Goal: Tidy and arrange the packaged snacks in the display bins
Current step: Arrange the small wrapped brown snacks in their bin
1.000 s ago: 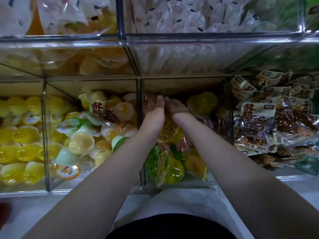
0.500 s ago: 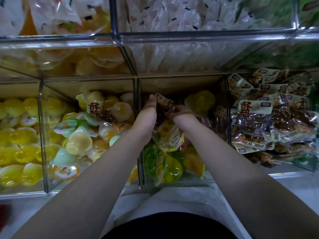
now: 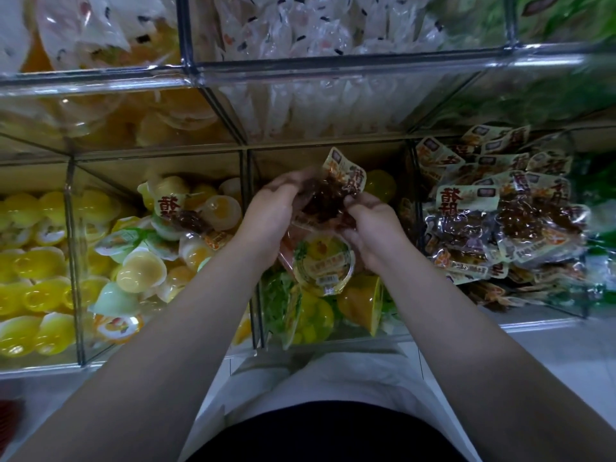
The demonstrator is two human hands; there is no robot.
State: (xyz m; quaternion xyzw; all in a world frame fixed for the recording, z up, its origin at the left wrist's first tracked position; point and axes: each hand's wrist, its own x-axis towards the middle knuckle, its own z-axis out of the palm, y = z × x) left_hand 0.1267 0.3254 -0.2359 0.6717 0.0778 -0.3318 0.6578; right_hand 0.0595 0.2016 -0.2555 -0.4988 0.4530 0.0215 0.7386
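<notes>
Both my hands are inside the middle clear bin (image 3: 255, 328). Between them they hold up a brown snack packet (image 3: 333, 191) with a cream label. My left hand (image 3: 270, 215) grips its left edge and my right hand (image 3: 370, 225) pinches its lower right edge. Just below the packet a jelly cup (image 3: 323, 265) with a printed lid lies on several more jelly cups. The bin to the right holds a heap of the same brown snack packets (image 3: 500, 221). One stray brown packet (image 3: 185, 215) lies among the jelly cups (image 3: 140, 271) in the bin to the left.
The far-left bin is full of yellow jelly cups (image 3: 30, 278). Upper bins hold white wrapped sweets (image 3: 316, 38) and orange cups (image 3: 110, 118). A green packet pile (image 3: 596, 261) sits at the far right. A white counter edge (image 3: 550, 348) runs in front of the bins.
My hands dug into the middle bin, then rose with a brown snack packet that now stands higher between them. The camera view shifted slightly.
</notes>
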